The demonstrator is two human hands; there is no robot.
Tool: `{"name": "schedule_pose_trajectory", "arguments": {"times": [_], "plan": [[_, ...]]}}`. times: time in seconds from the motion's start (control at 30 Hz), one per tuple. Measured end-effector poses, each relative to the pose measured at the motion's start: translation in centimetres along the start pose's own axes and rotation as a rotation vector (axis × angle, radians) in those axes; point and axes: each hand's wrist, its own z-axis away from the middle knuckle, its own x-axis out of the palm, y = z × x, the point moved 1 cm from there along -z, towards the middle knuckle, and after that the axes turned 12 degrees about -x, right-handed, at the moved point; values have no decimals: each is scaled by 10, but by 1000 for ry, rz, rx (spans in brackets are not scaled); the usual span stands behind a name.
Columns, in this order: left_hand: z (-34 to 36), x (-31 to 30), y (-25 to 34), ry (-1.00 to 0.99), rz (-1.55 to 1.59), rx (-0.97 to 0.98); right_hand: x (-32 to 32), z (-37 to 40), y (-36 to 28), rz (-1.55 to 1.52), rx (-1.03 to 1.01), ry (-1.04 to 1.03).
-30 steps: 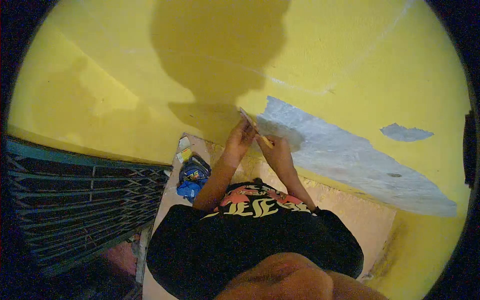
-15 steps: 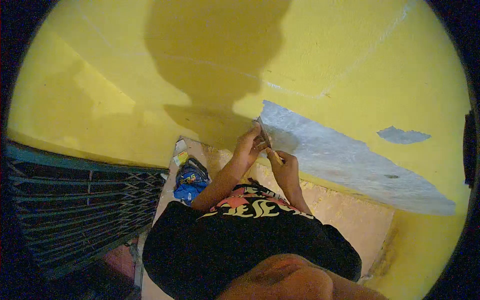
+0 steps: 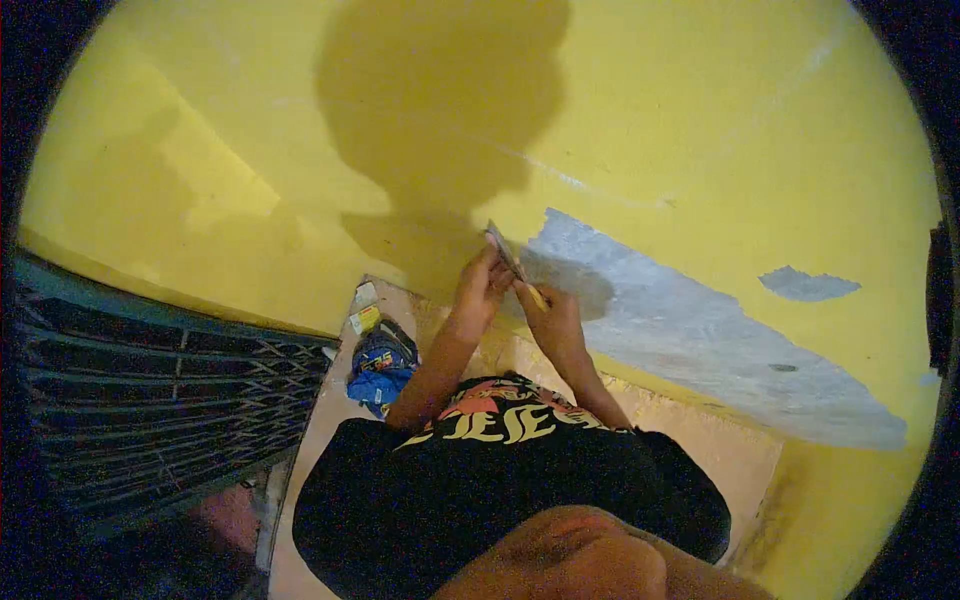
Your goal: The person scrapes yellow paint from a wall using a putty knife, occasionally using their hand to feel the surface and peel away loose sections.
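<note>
A scraper (image 3: pixel 505 252) with a flat metal blade and a yellowish handle is held between my two hands, tilted up to the left. My right hand (image 3: pixel 554 310) is closed round its handle. At the blade end, my left hand (image 3: pixel 480 285) has its fingers against the metal. Just right of the blade begins a grey bare patch (image 3: pixel 690 315) with ragged edges, where the yellow paint of the wall (image 3: pixel 640 120) is gone.
A smaller grey patch (image 3: pixel 808 284) shows farther right. On the light floor (image 3: pixel 690 425), left of my arm, sits a blue and dark bag (image 3: pixel 384 362) beside a small yellow-and-white packet (image 3: pixel 365 318). A dark folding metal gate (image 3: pixel 180 400) stands at the left.
Both hands and the scraper have shifted slightly left, away from the grey patch's edge. The grip on the handle stays the same.
</note>
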Motion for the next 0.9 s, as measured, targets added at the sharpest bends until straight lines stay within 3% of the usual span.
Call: {"name": "schedule_pose_trajectory", "arguments": {"times": [0.03,0.07,0.13,0.23,0.57,0.63,0.8,0.9], "plan": [[0,9,-3,0,386,-172,0,9,1,-84,28,57],[1,14,-4,6,392,-174,-1,19,3,-167,65,110],[0,23,-7,-42,541,-473,-8,31,10,-152,117,105],[-3,29,-14,-67,484,-564,-17,41,14,-117,167,127],[-10,22,-28,-114,461,-620,-9,40,7,-159,173,208],[-11,17,-24,-82,503,-539,-8,33,8,-164,201,204],[-11,14,3,11,504,-483,-8,12,13,-92,119,84],[-10,14,0,4,486,-508,-6,18,14,-111,60,132]]}}
